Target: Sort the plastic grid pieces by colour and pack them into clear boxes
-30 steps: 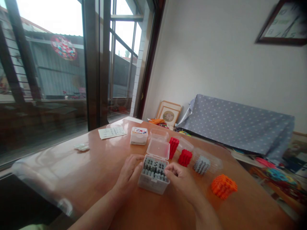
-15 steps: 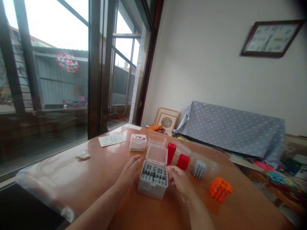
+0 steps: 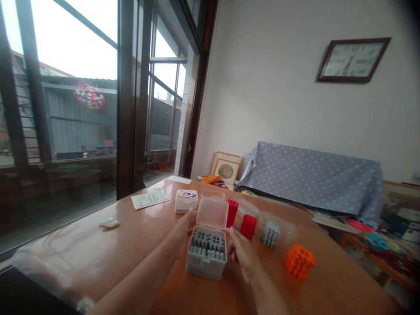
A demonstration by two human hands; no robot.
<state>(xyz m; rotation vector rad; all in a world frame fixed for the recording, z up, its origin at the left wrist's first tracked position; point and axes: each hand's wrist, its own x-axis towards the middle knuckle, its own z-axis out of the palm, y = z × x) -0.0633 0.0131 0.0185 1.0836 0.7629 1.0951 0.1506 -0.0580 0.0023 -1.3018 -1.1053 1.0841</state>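
A clear plastic box (image 3: pixel 205 270) stands between my hands, packed with grey interlocking blocks (image 3: pixel 208 245). Its hinged lid (image 3: pixel 212 213) is raised and leans back from the far rim. My left hand (image 3: pixel 182 232) is at the box's left side, fingers stretched forward beside the lid's left edge; whether they touch it I cannot tell. At the right rim, my right hand (image 3: pixel 242 253) has its fingers curled, with the index fingertip by the lid's lower right corner. Nothing shows inside that hand, though its palm is hidden.
To the right stand red block stacks (image 3: pixel 248 226), a grey block stack (image 3: pixel 271 235) and an orange block stack (image 3: pixel 299 261). Clear containers (image 3: pixel 285 227) lie behind them. A white-lidded box (image 3: pixel 186 201), paper sheets (image 3: pixel 150 199) and a small crumpled wrapper (image 3: pixel 109 222) are on the table (image 3: pixel 141 238).
The lid has tipped up slightly from the box. My left hand's fingers have come closer to its left edge, and my right index finger has moved to its lower right corner. The view has shifted.
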